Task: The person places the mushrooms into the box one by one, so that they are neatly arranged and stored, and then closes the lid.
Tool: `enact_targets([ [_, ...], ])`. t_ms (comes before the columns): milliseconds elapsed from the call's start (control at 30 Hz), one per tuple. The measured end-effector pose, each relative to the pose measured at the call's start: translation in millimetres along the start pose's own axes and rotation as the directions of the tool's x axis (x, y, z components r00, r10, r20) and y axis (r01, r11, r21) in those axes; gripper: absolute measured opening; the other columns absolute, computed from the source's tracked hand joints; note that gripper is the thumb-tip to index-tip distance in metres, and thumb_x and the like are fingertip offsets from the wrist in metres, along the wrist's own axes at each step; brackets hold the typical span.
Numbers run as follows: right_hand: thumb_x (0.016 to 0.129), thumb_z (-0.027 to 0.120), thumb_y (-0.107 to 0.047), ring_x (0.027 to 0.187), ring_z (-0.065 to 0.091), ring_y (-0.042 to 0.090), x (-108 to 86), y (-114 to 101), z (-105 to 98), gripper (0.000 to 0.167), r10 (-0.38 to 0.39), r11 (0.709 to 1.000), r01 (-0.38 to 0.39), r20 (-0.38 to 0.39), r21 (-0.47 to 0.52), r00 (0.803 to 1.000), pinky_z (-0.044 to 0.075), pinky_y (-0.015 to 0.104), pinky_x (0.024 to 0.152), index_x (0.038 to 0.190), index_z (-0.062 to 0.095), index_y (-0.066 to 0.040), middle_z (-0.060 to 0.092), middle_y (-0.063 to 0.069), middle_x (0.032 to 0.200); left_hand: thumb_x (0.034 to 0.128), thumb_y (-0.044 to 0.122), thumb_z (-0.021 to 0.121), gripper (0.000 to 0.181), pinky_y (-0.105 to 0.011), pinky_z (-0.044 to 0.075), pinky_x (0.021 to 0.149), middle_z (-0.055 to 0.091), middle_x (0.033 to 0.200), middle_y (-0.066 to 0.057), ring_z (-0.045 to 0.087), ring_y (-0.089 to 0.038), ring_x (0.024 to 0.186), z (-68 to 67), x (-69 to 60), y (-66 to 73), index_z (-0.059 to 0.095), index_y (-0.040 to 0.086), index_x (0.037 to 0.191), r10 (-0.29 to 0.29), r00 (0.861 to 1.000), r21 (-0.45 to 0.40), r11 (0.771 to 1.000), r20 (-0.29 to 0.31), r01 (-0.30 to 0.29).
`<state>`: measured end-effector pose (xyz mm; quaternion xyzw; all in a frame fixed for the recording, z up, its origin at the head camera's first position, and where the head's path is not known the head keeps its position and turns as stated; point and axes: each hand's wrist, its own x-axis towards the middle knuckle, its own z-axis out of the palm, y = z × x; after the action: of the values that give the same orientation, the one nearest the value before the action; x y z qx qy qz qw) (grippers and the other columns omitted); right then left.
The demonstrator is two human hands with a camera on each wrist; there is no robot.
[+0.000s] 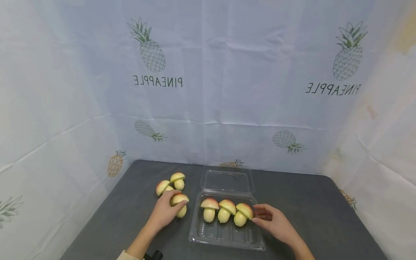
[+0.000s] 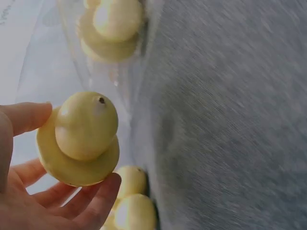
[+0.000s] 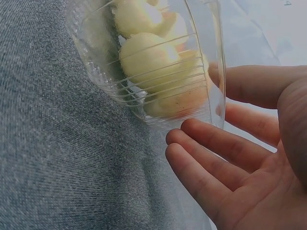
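Note:
My left hand (image 1: 165, 211) holds a mushroom-shaped piece (image 1: 181, 212) with a yellow stem and a red-tinged cap, at the left of the clear plastic box. In the left wrist view the thumb and fingers grip the cap (image 2: 76, 167) from opposite sides. Three similar mushrooms stand in a row inside the box (image 1: 227, 243), among them a middle one (image 1: 225, 213). At the box's right side is my right hand (image 1: 276, 222). Its thumb and index finger touch the rim in the right wrist view, while the other fingers (image 3: 216, 153) extend loosely beside the wall.
Two more mushrooms, one upright (image 1: 178, 181) and one leaning (image 1: 163, 187), stand just beyond my left hand. The box's clear lid (image 1: 227, 180) lies folded back behind it. A dark grey table (image 1: 302, 198) lies underneath, with a pineapple-print cloth (image 1: 240, 90) behind.

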<state>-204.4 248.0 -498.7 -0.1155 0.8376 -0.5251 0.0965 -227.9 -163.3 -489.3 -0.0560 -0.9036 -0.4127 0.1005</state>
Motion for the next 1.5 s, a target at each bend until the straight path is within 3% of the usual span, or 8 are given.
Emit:
enact_targets([
  [267, 0.095, 0.074, -0.024, 0.11, 0.065, 0.037, 1.7, 1, 0, 0.057, -0.005, 1.0, 0.005, 0.009, 0.015, 1.0, 0.059, 0.035, 0.081, 0.139, 0.053, 0.005, 0.063, 0.018, 0.125, 0.0895, 0.041, 0.079, 0.044, -0.041, 0.051, 0.085, 0.064, 0.12, 0.003, 0.06, -0.015, 0.103, -1.5, -4.0, 22.5, 0.068, 0.018, 0.125, 0.068, 0.998, -0.046, 0.997, -0.019, -0.068],
  [500, 0.095, 0.074, -0.023, 0.11, 0.066, 0.036, 2.9, 1, 2, 0.055, -0.01, 1.0, 0.01, 0.006, 0.024, 1.0, 0.06, 0.034, 0.08, 0.139, 0.054, 0.005, 0.064, 0.019, 0.124, 0.0885, 0.035, 0.081, 0.041, -0.034, 0.051, 0.082, 0.063, 0.117, 0.008, 0.059, -0.01, 0.098, 1.1, -10.9, 44.6, 0.068, 0.02, 0.124, 0.154, 0.988, -0.097, 0.984, 0.023, -0.151],
  [700, 0.095, 0.074, -0.024, 0.109, 0.066, 0.035, 2.1, 1, 2, 0.055, -0.008, 1.0, 0.008, -0.001, 0.016, 1.0, 0.059, 0.033, 0.079, 0.138, 0.054, 0.004, 0.064, 0.017, 0.122, 0.0911, 0.038, 0.078, 0.039, -0.04, 0.053, 0.088, 0.062, 0.117, 0.011, 0.061, -0.011, 0.104, 8.1, -15.2, 57.1, 0.067, 0.021, 0.124, 0.206, 0.977, -0.114, 0.973, 0.055, -0.199],
  [1200, 0.096, 0.074, -0.024, 0.108, 0.066, 0.035, 1.5, 2, 1, 0.055, -0.012, 1.0, 0.012, 0.005, 0.006, 1.0, 0.059, 0.033, 0.079, 0.138, 0.054, 0.004, 0.065, 0.017, 0.122, 0.0978, 0.04, 0.069, 0.04, -0.036, 0.055, 0.081, 0.06, 0.118, 0.004, 0.059, -0.011, 0.099, 35.3, -23.8, 81.5, 0.064, 0.011, 0.125, 0.355, 0.913, -0.151, 0.932, 0.203, -0.329],
  [1500, 0.096, 0.073, -0.023, 0.108, 0.066, 0.036, 1.4, -1, 1, 0.054, -0.014, 1.0, 0.014, 0.008, 0.018, 1.0, 0.059, 0.034, 0.079, 0.138, 0.054, 0.005, 0.064, 0.018, 0.123, 0.0977, 0.041, 0.069, 0.039, -0.032, 0.053, 0.085, 0.06, 0.119, 0.003, 0.057, -0.011, 0.105, 55.5, -28.2, 90.2, 0.064, 0.011, 0.123, 0.378, 0.894, -0.147, 0.925, 0.242, -0.351],
])
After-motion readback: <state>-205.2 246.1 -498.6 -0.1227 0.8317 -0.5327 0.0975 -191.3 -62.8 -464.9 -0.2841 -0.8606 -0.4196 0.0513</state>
